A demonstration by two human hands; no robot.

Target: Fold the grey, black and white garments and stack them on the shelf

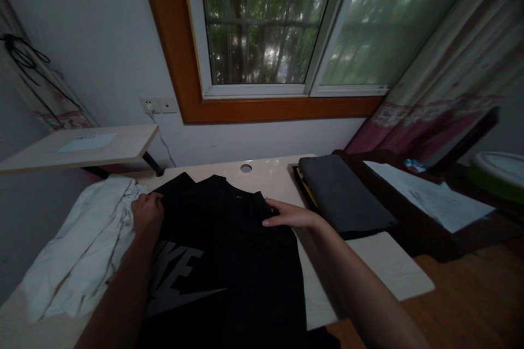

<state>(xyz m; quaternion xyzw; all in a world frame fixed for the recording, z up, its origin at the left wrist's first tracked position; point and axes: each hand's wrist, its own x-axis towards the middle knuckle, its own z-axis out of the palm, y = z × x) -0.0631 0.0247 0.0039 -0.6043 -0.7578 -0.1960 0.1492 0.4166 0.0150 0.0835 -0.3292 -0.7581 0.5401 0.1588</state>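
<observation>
Black shirt (254, 262) on desk (278, 172), between and below both grips, print up. Left grip (148, 214) closed on its upper edge; right grip (289, 215) pinching fabric beside the collar. Shirt spread out, not in a compact fold. Grey cloth (344, 191), right of right grip: flat, folded. White cloth (82, 245), just left of left grip: loosely bunched, creased.

black shirt (262, 267), lower left of centre | large grey "KE" lettering (182, 263) on front | letters before it unclear | grey swoosh (180, 299) just below
</observation>
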